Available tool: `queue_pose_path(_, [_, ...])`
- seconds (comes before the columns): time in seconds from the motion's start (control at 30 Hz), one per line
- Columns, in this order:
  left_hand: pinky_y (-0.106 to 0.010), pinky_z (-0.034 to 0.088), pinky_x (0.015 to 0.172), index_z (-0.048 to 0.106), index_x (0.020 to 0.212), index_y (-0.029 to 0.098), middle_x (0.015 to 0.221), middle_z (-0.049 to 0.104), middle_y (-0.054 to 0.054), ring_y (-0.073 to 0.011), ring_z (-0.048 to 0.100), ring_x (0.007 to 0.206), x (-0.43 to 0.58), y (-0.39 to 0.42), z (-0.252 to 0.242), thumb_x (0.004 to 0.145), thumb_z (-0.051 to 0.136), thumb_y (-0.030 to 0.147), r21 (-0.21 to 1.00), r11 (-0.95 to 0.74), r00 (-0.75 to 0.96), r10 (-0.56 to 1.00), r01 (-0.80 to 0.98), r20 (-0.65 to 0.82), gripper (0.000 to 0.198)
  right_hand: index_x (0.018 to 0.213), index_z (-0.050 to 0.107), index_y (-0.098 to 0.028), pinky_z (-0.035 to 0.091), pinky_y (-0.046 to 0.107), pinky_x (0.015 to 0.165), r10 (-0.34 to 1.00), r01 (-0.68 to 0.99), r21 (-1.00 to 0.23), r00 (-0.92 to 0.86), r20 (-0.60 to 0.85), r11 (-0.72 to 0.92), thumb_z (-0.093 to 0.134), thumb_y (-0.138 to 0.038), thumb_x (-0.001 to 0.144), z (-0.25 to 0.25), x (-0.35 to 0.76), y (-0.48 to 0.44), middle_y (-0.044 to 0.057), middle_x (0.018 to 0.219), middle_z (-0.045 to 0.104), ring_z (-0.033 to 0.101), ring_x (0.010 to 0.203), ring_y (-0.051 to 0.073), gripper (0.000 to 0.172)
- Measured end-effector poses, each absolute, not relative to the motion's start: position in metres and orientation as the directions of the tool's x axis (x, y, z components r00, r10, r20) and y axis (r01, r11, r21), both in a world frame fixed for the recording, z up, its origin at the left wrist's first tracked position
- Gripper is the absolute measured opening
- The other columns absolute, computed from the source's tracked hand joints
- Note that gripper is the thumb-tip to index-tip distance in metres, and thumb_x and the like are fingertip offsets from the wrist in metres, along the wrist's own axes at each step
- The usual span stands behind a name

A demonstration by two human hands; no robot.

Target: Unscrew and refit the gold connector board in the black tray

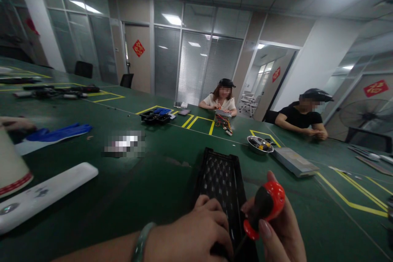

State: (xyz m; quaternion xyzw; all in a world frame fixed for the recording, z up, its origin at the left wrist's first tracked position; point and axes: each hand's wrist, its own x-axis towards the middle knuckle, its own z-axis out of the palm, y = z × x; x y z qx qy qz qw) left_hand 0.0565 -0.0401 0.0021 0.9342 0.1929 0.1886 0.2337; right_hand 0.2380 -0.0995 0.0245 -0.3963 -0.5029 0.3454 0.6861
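Note:
My left hand, with a green bangle on its wrist, lies curled over the near end of a long black perforated plastic housing. My right hand grips a screwdriver with a red and black handle. Its shaft points down and toward the housing, beside my left hand, and its tip is hidden. The housing lies flat on the green work mat, and my hands cover its near end.
A steel bowl of small parts and a flat grey box lie just beyond my right hand. To the left are a long white bar and a white cup. Two seated co-workers sit across the table among wires and gloves.

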Motion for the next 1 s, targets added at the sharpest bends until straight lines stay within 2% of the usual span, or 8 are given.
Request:
queue_pose_path(0.07, [-0.038,0.022,0.095,0.073,0.092,0.032,0.098,0.07,0.005,-0.0198,0.051,0.107,0.057,-0.04,0.001,0.087,0.07,0.046,0.512,-0.814,0.854,0.451,0.274,0.259,0.016,0.144,0.045,-0.03,0.053,0.031,0.075,0.87,-0.068,-0.886,0.241,0.431,0.458,0.07,-0.044,0.087,0.027,0.236,-0.098,0.004,0.088,0.067,0.063,0.078,0.019,0.064])
queue_pose_path(0.17, [-0.037,0.022,0.095,0.072,0.092,0.031,0.097,0.07,0.006,-0.0193,0.051,0.107,0.058,-0.038,0.0,0.087,0.07,0.047,0.508,-0.816,0.859,0.447,0.277,0.25,0.016,0.133,0.054,-0.03,0.052,0.031,0.069,0.861,-0.028,-0.876,0.202,0.467,0.482,0.078,-0.052,0.078,0.025,0.24,-0.094,0.003,0.083,0.067,0.062,0.072,0.019,0.064])
queue_pose_path(0.23, [-0.037,0.022,0.094,0.072,0.093,0.031,0.098,0.069,0.006,-0.0193,0.051,0.107,0.059,-0.037,0.0,0.086,0.071,0.046,0.5,-0.821,0.865,0.439,0.276,0.242,0.016,0.122,0.06,-0.029,0.052,0.029,0.067,0.847,0.009,-0.865,0.198,0.493,0.502,0.082,-0.054,0.073,0.023,0.243,-0.092,0.002,0.081,0.068,0.062,0.069,0.018,0.059])
queue_pose_path(0.33, [-0.037,0.023,0.094,0.072,0.094,0.031,0.099,0.07,0.005,-0.0199,0.051,0.107,0.059,-0.036,-0.001,0.086,0.071,0.045,0.494,-0.824,0.871,0.433,0.279,0.232,0.016,0.114,0.063,-0.027,0.052,0.03,0.066,0.85,-0.007,-0.869,0.208,0.483,0.496,0.079,-0.048,0.078,0.021,0.245,-0.093,0.004,0.083,0.069,0.064,0.072,0.02,0.044])
queue_pose_path(0.5, [-0.038,0.023,0.095,0.073,0.094,0.031,0.102,0.071,0.005,-0.0207,0.051,0.108,0.057,-0.036,0.001,0.088,0.068,0.047,0.511,-0.815,0.871,0.434,0.273,0.228,0.017,0.12,0.064,-0.02,0.05,0.033,0.061,0.873,-0.107,-0.872,0.174,0.456,0.477,0.072,-0.048,0.082,0.021,0.246,-0.096,0.009,0.087,0.069,0.061,0.068,0.021,0.049])
queue_pose_path(0.67, [-0.038,0.022,0.095,0.073,0.093,0.032,0.101,0.07,0.006,-0.0203,0.051,0.109,0.055,-0.038,0.005,0.086,0.071,0.045,0.523,-0.808,0.867,0.441,0.271,0.232,0.015,0.135,0.049,-0.029,0.051,0.03,0.067,0.868,-0.114,-0.862,0.126,0.48,0.494,0.066,-0.042,0.09,0.019,0.248,-0.092,0.004,0.086,0.069,0.062,0.072,0.018,0.051])
queue_pose_path(0.83, [-0.039,0.023,0.094,0.073,0.093,0.031,0.101,0.07,0.004,-0.0212,0.051,0.107,0.056,-0.039,0.008,0.086,0.071,0.044,0.538,-0.794,0.869,0.45,0.284,0.206,0.015,0.124,0.058,-0.03,0.054,0.028,0.066,0.84,-0.079,-0.836,0.054,0.54,0.542,0.066,-0.037,0.09,0.013,0.259,-0.086,0.006,0.096,0.069,0.062,0.073,0.017,0.036])
queue_pose_path(1.0, [-0.039,0.024,0.094,0.074,0.094,0.031,0.101,0.071,0.003,-0.0219,0.051,0.107,0.057,-0.04,0.003,0.084,0.071,0.045,0.53,-0.798,0.859,0.459,0.287,0.226,0.018,0.128,0.064,-0.024,0.055,0.032,0.068,0.853,-0.052,-0.857,0.145,0.502,0.513,0.074,-0.048,0.081,0.008,0.26,-0.092,0.009,0.102,0.063,0.059,0.078,0.02,0.053])
